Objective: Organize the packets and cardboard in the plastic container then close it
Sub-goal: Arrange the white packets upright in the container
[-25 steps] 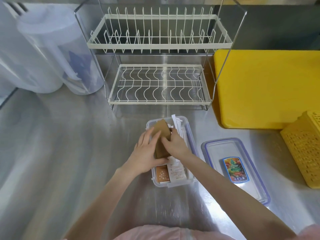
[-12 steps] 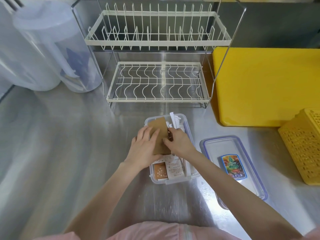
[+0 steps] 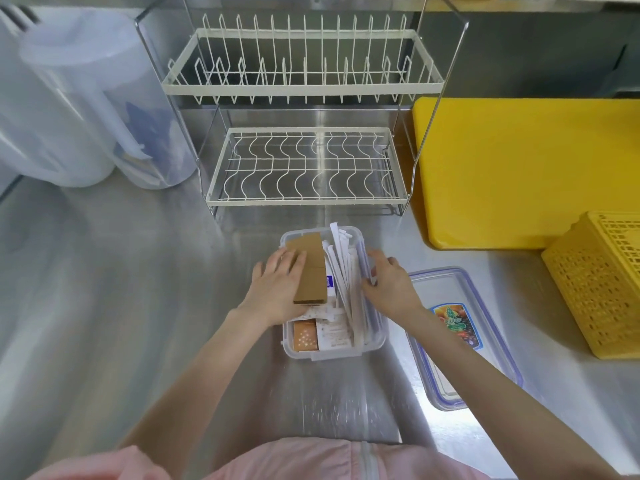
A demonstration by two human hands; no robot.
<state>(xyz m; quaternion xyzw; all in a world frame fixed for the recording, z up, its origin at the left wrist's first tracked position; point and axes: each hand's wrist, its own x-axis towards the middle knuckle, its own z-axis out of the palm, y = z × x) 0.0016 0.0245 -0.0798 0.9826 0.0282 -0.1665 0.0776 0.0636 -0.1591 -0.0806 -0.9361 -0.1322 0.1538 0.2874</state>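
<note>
Arranging the contents is the step in hand: the cardboard (image 3: 309, 271) and the packets (image 3: 332, 329) already lie inside the plastic container (image 3: 375, 339), which stands open on the steel surface (image 3: 138, 306) in front of the dish rack (image 3: 304, 168). Several long white packets (image 3: 346, 271) lean against the right wall, and one end stands above the rim. The lid (image 3: 460, 341) lies flat on the surface just to the right of the container, not yet used.

The left hand (image 3: 277, 289) rests on the left part of the cardboard; its fingers (image 3: 292, 263) are nearly straight and close together, pressing the piece down, not curled around it. The right hand (image 3: 389, 285) is at the right wall of the container; its fingers (image 3: 379, 259) are loosely bent and a little apart, touching the rim and the long packets beside it. I cannot tell if it pinches any packet.

In my judgement the next move asks to push the standing packets below the rim, so nothing blocks the lid, then to take the lid and press it on the container.
</note>
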